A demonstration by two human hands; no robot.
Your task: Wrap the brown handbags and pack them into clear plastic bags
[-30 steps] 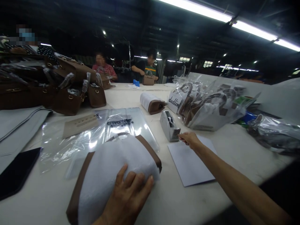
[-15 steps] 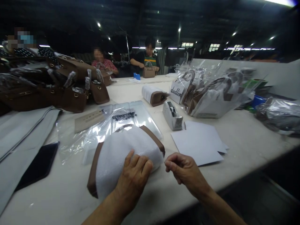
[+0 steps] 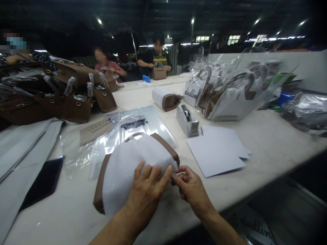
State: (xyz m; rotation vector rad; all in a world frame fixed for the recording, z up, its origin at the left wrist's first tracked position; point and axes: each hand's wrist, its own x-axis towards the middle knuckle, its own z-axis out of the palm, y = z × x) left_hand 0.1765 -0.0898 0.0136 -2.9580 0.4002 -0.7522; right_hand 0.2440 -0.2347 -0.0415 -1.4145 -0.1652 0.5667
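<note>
A brown handbag (image 3: 100, 190) lies on the table in front of me, with a white foam wrap (image 3: 122, 170) round its middle. My left hand (image 3: 150, 183) rests on the wrap, its fingers apart and pressing down. At the bag's right end, my right hand (image 3: 187, 183) is closed in a pinch against the wrap's edge. What its fingertips hold, if anything, is too small to make out. A grey tape dispenser (image 3: 187, 120) stands beyond the right hand, beside white paper sheets (image 3: 217, 151).
Clear plastic bags (image 3: 150, 124) lie behind the handbag, and a dark phone-like slab (image 3: 44, 183) lies left. Brown handbags (image 3: 76, 107) are piled at the left, bagged ones (image 3: 230, 102) stand right. Another wrapped bag (image 3: 166, 99) lies behind the dispenser. Co-workers (image 3: 158, 61) are across the table.
My right hand has moved left to the bag's right end and now touches the wrap. My left forefinger has stretched out toward it. The view has shifted slightly.
</note>
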